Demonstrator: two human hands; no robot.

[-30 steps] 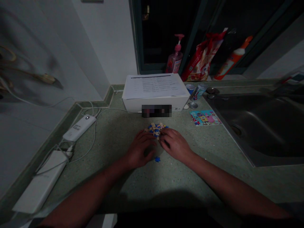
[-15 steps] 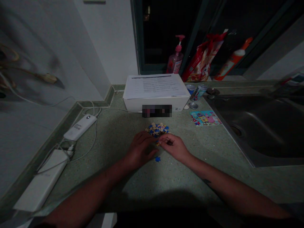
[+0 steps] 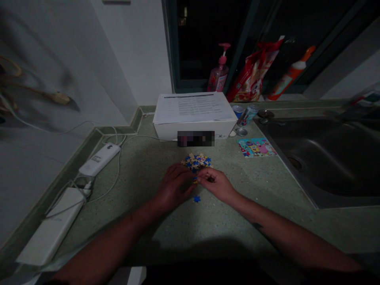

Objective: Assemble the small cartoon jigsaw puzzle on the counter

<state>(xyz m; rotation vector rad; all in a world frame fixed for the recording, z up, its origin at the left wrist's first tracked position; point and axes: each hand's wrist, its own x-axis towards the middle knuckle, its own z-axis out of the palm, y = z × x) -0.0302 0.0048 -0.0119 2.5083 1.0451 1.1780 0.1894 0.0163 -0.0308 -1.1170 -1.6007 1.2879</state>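
jigsaw pieces (image 3: 196, 162) — heaped just in front of the white box (image 3: 166, 132) | left hand (image 3: 174, 188): fingers (image 3: 185, 178) curled against the heap, grip unclear | right hand (image 3: 215, 184): fingers (image 3: 205, 179) pinched at its edge, held piece unclear | a light pinch suits pieces this small

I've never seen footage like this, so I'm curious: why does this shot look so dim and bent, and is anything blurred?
In the head view, the light is dim, with a broad shadow across the near countertop; the wide lens bends the wall edges; the steel sink shows a soft sheen; a patch on the white box is pixelated.
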